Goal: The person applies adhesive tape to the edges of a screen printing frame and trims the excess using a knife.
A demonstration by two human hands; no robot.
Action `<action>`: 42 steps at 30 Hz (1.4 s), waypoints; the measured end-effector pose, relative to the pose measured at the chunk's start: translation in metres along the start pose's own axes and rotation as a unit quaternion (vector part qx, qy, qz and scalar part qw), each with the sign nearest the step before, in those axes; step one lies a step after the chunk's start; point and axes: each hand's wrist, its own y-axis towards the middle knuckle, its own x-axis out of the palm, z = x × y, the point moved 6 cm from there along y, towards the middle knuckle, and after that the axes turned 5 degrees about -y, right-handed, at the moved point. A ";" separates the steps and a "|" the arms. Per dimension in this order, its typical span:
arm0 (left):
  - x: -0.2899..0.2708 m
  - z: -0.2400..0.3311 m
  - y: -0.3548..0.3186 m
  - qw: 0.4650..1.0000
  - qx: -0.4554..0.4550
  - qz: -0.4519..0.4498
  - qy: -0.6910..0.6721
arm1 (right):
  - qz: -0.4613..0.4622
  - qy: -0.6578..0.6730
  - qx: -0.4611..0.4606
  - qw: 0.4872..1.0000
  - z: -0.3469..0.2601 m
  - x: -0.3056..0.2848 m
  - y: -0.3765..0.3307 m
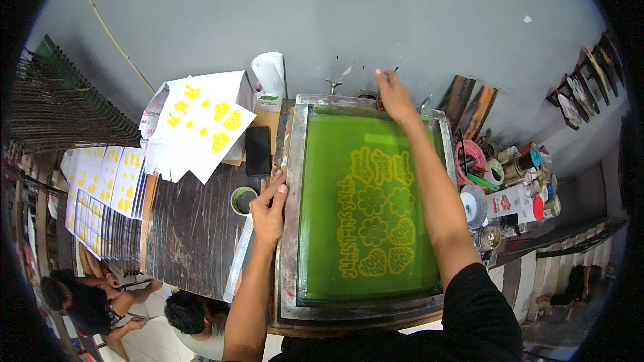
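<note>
A metal-framed printing screen (290, 214) with green mesh and a yellow flower-and-letter pattern lies flat on the dark worktable in front of me. My left hand (270, 208) rests on the frame's left rail, fingers apart and pointing away from me. My right hand (392, 94) reaches across the mesh to the frame's far rail, near a clamp by the wall; whether its fingers grip anything cannot be told.
White sheets printed with yellow shapes (198, 124) lie at the left, beside a black phone (258, 150) and a small pot of green ink (243, 199). Tape rolls, jars and tools (506, 181) crowd the right. Two people (134, 308) sit on the floor at lower left.
</note>
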 end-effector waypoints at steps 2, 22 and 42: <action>-0.002 0.001 -0.001 1.000 -0.004 0.003 0.003 | 0.003 -0.092 -0.077 0.993 -0.048 -0.004 -0.006; 0.005 0.012 0.001 1.000 0.014 0.002 0.024 | -0.142 0.189 0.103 0.966 -0.074 0.084 0.002; -0.004 0.000 -0.001 0.992 -0.049 0.025 -0.116 | 0.061 0.088 -0.100 0.989 -0.084 0.024 -0.049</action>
